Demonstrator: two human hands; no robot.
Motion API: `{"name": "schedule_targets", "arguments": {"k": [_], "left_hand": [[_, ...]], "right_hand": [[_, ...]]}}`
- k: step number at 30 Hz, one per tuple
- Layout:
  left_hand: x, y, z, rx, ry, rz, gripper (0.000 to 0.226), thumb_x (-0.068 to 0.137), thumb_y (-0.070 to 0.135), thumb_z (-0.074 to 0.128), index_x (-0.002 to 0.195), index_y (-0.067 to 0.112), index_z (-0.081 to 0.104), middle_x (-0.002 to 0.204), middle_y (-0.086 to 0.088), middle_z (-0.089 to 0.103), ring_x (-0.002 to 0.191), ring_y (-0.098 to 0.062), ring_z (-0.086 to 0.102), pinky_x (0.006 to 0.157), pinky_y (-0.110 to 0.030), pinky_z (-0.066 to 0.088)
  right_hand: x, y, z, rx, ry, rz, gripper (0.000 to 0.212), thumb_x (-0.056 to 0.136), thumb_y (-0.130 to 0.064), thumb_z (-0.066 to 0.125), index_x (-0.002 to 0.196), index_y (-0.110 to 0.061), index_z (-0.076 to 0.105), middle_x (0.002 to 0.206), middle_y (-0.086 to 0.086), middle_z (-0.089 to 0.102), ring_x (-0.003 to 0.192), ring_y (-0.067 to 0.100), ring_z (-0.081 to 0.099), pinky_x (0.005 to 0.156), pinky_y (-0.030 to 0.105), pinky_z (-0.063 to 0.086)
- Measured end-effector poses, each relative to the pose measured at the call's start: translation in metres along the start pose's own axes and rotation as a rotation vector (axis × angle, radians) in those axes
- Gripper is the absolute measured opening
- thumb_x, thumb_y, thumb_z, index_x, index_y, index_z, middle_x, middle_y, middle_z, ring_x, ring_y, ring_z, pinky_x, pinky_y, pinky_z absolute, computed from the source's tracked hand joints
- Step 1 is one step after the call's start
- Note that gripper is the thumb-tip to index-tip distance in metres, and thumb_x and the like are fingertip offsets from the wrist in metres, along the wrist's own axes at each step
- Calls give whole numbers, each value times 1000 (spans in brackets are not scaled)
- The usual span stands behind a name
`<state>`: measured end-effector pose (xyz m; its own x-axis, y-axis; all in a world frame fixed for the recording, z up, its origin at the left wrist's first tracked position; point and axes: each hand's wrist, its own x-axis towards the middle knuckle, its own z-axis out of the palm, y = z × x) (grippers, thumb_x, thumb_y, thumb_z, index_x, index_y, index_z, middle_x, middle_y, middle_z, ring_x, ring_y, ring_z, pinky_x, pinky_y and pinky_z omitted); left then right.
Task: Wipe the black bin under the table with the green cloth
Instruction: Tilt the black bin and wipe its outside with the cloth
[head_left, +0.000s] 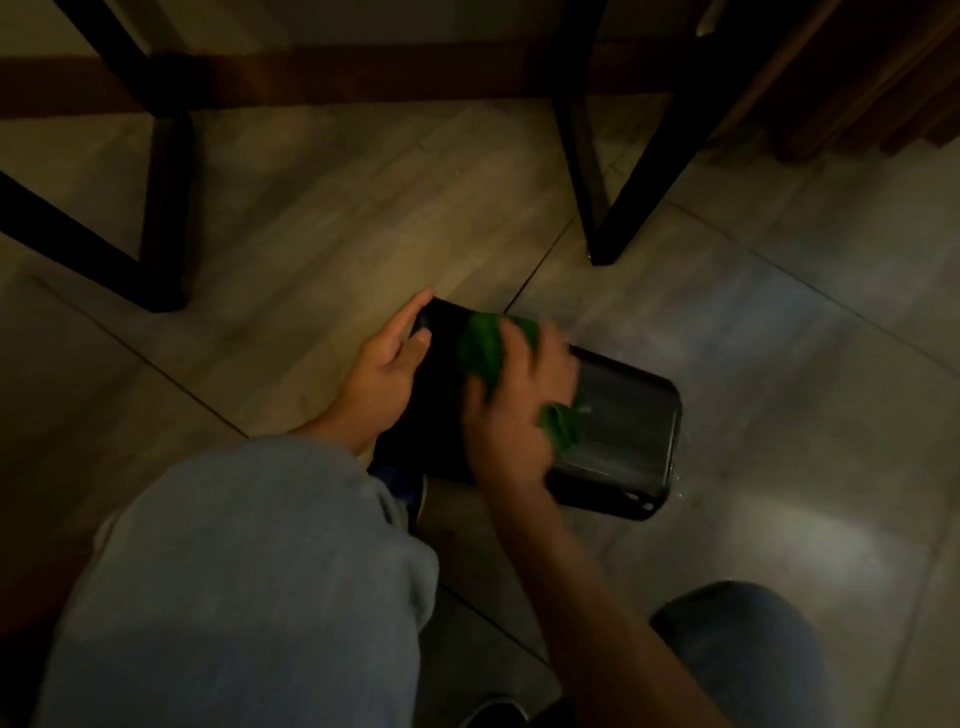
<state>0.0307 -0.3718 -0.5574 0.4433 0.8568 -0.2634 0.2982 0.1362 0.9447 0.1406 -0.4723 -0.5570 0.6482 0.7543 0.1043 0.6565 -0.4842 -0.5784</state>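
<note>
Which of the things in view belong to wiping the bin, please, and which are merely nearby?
Part of the job: black bin, lying on its side; green cloth under the right hand; left hand steadying the bin.

Nearby only: black table legs, tiled floor, wooden skirting.

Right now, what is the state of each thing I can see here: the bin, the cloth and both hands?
black bin: lying on its side on the tiled floor, not upright.
green cloth: crumpled, pressed on the bin under the right hand.
right hand: on the cloth, blurred, apparently wiping.
left hand: gripping the bin's far end, steadying it.
table legs: standing behind the bin, apart from it.
</note>
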Motion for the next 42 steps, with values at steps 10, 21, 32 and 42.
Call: {"name": "schedule_targets", "arguments": {"k": [10, 21, 32, 42], "left_hand": [[9, 18, 0, 37, -24, 22, 45, 109, 7, 47, 148, 27, 41, 130, 8, 59, 115, 12, 56, 104, -1, 34], [46, 115, -5, 251, -392, 51, 56, 105, 7, 52, 154, 31, 34, 94, -11, 74, 87, -22, 67, 81, -33, 55], [7, 91, -29, 247, -271, 119, 51, 108, 8, 48, 156, 16, 38, 150, -1, 54, 132, 0, 56, 117, -25, 41], [10, 97, 1, 391, -293, 355, 43, 111, 11, 39, 154, 5, 42, 153, 1, 48, 140, -1, 47, 119, -14, 31]], "right_hand": [[23, 128, -58, 91, 114, 283, 68, 87, -50, 51, 149, -23, 46, 150, 11, 53, 133, 36, 55, 114, 47, 43], [23, 13, -28, 484, 147, 69, 63, 91, -33, 56, 152, -26, 44, 167, 5, 33, 152, 27, 37, 117, 58, 39], [7, 93, -19, 454, 214, 302, 61, 94, -45, 54, 152, -30, 43, 153, 3, 53, 138, 24, 54, 117, 54, 42], [62, -24, -27, 443, 299, -33, 58, 97, -35, 54, 152, -19, 49, 165, 11, 39, 151, 33, 39, 116, 62, 35]]}}
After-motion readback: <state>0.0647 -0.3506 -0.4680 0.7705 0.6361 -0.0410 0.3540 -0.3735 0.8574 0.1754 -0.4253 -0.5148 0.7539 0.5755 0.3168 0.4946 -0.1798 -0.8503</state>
